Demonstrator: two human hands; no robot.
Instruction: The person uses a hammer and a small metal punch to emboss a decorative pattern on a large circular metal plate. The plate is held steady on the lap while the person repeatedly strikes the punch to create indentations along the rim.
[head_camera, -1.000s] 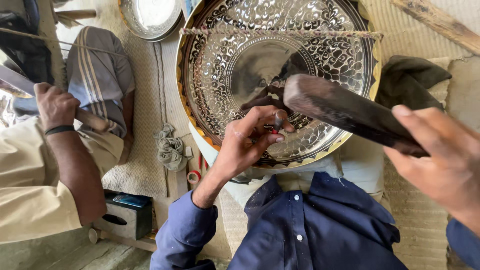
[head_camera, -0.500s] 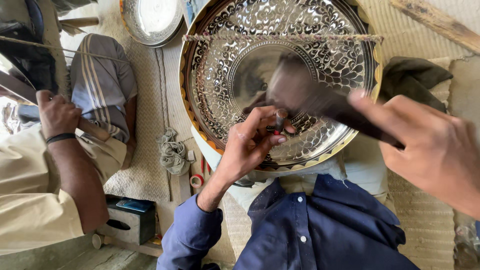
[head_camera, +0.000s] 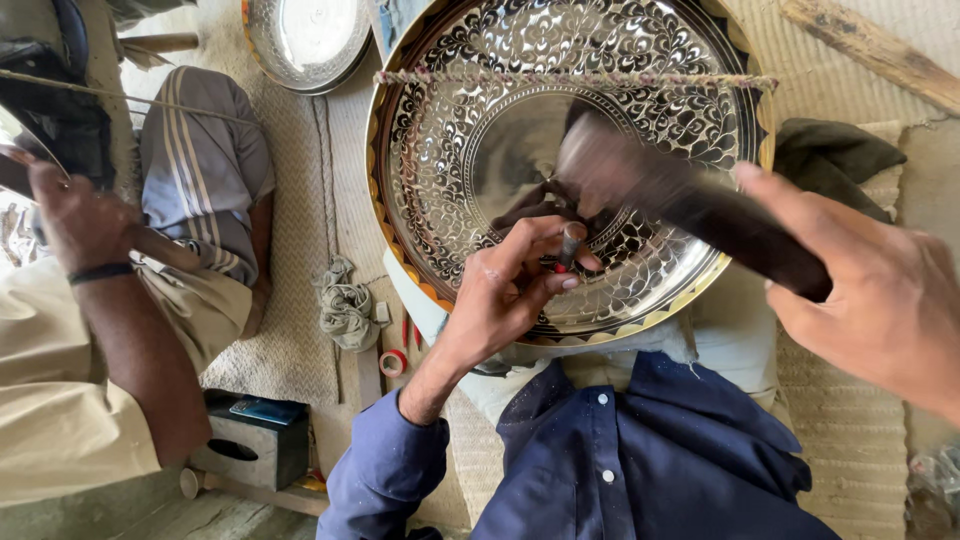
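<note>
Both hands are busy on the tray (head_camera: 480, 190). My left hand (head_camera: 505, 295) pinches a small punch (head_camera: 567, 245) tight, its tip on the shiny pattern near the middle of the tray. My right hand (head_camera: 880, 310) is closed hard around the dark handle of a hammer (head_camera: 690, 200). A second ago the hammer was low and close to me. Now its head is blurred, up over the punch, so I think it is mid swing. The punch has hardly moved. The tray leans on my lap, just past my blue shirt (head_camera: 640, 470). On the left, another person's hand (head_camera: 70, 215) holds a tool, and a rag (head_camera: 345, 305) lies on the mat (head_camera: 290, 350).
</note>
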